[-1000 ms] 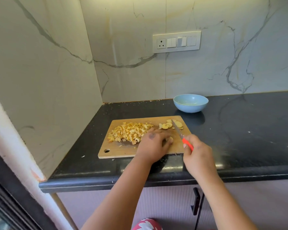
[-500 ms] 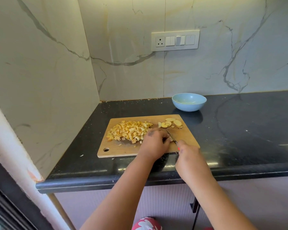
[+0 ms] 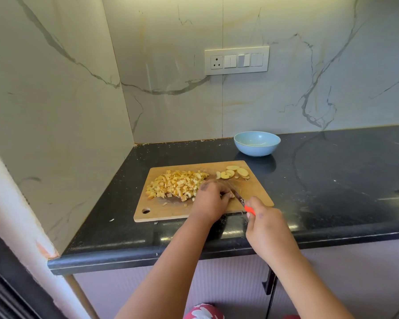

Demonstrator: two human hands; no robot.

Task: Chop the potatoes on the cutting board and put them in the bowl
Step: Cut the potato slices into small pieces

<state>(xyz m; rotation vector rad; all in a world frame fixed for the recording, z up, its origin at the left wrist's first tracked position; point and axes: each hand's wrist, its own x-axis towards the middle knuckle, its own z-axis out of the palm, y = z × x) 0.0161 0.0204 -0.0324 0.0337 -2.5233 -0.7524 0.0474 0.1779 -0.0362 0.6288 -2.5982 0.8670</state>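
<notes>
A wooden cutting board (image 3: 166, 210) lies on the black counter. A heap of diced potato (image 3: 176, 184) covers its left half, and several potato slices (image 3: 234, 172) lie at its far right corner. My left hand (image 3: 211, 199) is curled over a small potato piece near the board's middle, holding it down. My right hand (image 3: 266, 229) grips a knife (image 3: 238, 198) by its orange handle, the blade angled down right beside my left fingertips. A light blue bowl (image 3: 257, 143) stands behind the board; no potato shows in it.
The counter (image 3: 332, 187) stretches off to the right. Marble walls close in the left side and the back, with a switch plate (image 3: 236, 61) above the bowl. The counter's front edge runs below my wrists, with cabinet doors underneath.
The knife's blade has drawn back from the far slices to a spot by my left fingertips. My right hand shifted slightly left, then back. My left hand stays on the potato piece.
</notes>
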